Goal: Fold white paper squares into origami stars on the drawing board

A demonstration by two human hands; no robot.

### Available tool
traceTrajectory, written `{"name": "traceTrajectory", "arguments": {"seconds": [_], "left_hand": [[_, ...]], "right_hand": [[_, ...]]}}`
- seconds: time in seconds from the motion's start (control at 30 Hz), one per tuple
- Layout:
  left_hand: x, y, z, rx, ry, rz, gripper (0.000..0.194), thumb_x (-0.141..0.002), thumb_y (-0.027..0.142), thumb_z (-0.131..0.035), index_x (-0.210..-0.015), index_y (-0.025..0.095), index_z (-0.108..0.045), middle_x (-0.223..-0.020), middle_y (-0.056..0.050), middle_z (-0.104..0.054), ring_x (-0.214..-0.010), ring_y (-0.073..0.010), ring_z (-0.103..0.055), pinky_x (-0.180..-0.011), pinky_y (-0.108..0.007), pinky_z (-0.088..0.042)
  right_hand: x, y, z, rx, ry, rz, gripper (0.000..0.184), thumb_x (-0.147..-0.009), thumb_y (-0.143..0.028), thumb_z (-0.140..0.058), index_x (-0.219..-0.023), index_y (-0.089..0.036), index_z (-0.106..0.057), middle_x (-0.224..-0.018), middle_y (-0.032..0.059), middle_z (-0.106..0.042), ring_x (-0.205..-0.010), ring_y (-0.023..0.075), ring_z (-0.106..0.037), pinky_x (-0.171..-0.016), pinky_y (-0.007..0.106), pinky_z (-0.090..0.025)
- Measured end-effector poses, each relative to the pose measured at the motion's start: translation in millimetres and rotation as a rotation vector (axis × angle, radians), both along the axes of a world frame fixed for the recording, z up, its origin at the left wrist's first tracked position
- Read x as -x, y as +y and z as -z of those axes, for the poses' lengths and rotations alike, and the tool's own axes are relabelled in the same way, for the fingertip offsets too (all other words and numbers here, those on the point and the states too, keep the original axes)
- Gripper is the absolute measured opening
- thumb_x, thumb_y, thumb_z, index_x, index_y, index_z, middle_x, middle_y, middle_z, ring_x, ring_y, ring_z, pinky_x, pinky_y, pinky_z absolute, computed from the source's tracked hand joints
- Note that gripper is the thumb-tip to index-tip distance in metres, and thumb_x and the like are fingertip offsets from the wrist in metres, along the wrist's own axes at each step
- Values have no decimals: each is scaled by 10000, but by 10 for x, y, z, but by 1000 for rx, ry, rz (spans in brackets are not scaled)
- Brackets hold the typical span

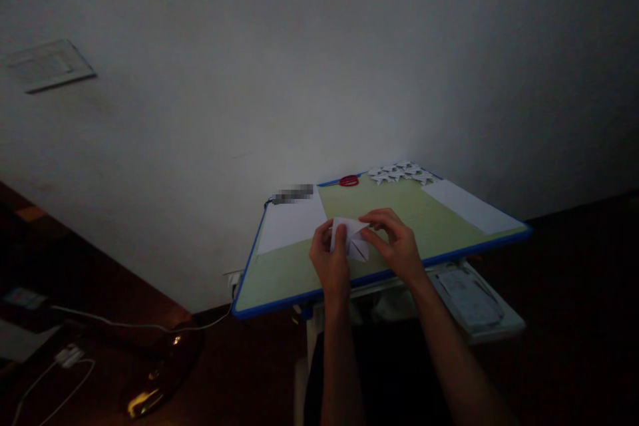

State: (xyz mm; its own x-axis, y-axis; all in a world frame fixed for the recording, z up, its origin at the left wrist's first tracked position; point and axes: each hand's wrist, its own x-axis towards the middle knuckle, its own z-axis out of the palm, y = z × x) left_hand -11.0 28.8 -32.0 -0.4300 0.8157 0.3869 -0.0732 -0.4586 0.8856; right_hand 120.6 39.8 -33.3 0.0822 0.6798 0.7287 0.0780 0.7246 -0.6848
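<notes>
The folded paper (351, 237) was in the air just below the centre of the frame, in front of the table's near part, between the person's two hands. It looked very light and thin, likely crisp enough to keep a crease yet easy to crumple or tear under a hard pinch. The best hold was probably at its corners and doubled edges, with light pressure, leaving the creases free. It was plain white, with flaps spreading to points, one toward the right and one downward, and a dark slit or shadow across the lower part; the exact fold was too dim to read.

The left hand (332, 267) had its thumb flat on the near face and its fingers bent behind, holding the paper's left side. The right hand (399, 249) held the right-hand point narrowly between thumb and fingers.

Around them was the pale green table (279, 273) with a blue rim. A white sheet (292, 225) lay toward its left, red-handled scissors (348, 180) at the far edge, a cluster of folded white pieces (399, 173) at the far right corner, and another white sheet (472, 208) along the right side.
</notes>
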Motion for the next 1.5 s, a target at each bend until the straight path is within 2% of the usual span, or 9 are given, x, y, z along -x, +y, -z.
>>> {"name": "traceTrajectory", "arguments": {"seconds": [0.1, 0.27, 0.37, 0.63, 0.97, 1.07, 1.3, 1.43, 1.5], "left_hand": [[-1, 2, -3, -2, -2, -5, 407, -792, 431, -781, -1071, 154, -678, -907, -71, -738, -833, -196, -703, -716, -277, -539], [-8, -31, -40, 2, -2, 26, 399, -784, 422, -789, -1060, 158, -676, -889, -62, -738, -803, -190, -701, -684, -268, -535], [-11, -53, -64, -7, 11, 57, 374, -782, 408, -794, -1037, 163, -670, -860, -52, -739, -773, -181, -704, -659, -252, -527], [-12, -75, -72, -67, 85, 93, 283, -799, 380, -789, -959, 176, -674, -794, -19, -729, -731, -155, -700, -666, -229, -514], [-25, -88, -74, -104, 122, 58, 251, -832, 382, -757, -950, 180, -668, -842, -35, -723, -763, -154, -687, -692, -233, -523], [-27, -91, -70, -106, 147, 50, 242, -843, 380, -745, -956, 180, -668, -862, -41, -720, -782, -157, -686, -699, -236, -524], [-55, -113, -84, -103, 226, 32, 169, -859, 322, -726, -938, 180, -680, -863, -33, -723, -788, -151, -689, -718, -232, -524], [-50, -114, -95, -85, 221, 7, 188, -842, 323, -738, -961, 184, -693, -862, -32, -728, -786, -160, -696, -703, -236, -527], [-39, -109, -91, -80, 201, 4, 207, -838, 334, -742, -975, 184, -702, -880, -39, -735, -807, -171, -703, -713, -246, -534]], "right_hand": [[-11, -7, -4, -18, -27, 25, 165, -875, -256, -706, -1034, -257, -750, -1045, 56, -635, -1002, 221, -603, -836, 358, -483], [-24, -40, -12, -29, -66, 13, 184, -880, -279, -706, -1059, -261, -744, -910, 30, -649, -882, 210, -574, -791, 350, -456], [2, -46, -11, 28, -38, 43, 256, -865, -314, -726, -1113, -252, -722, -863, 14, -641, -794, 192, -549, -749, 333, -442], [85, -28, -32, 136, 2, 172, 209, -806, -385, -781, -827, -208, -672, -752, -12, -653, -688, 162, -529, -670, 302, -385], [67, -9, -31, 67, 2, 182, 154, -846, -320, -751, -801, -202, -662, -791, 2, -607, -719, 163, -524, -647, 294, -397], [87, -15, -21, 96, 15, 194, 153, -861, -326, -735, -809, -202, -662, -783, 4, -617, -708, 160, -529, -638, 291, -402], [121, -31, 35, 134, 72, 147, 126, -880, -311, -691, -945, -203, -687, -733, -5, -625, -603, 146, -529, -556, 278, -412], [61, -95, 2, 21, -10, 84, 91, -904, -286, -657, -904, -205, -700, -748, 7, -618, -662, 158, -533, -620, 297, -429], [24, -126, -23, -31, -45, 6, 127, -915, -259, -633, -992, -207, -720, -785, 18, -625, -713, 171, -548, -666, 313, -445]]}}
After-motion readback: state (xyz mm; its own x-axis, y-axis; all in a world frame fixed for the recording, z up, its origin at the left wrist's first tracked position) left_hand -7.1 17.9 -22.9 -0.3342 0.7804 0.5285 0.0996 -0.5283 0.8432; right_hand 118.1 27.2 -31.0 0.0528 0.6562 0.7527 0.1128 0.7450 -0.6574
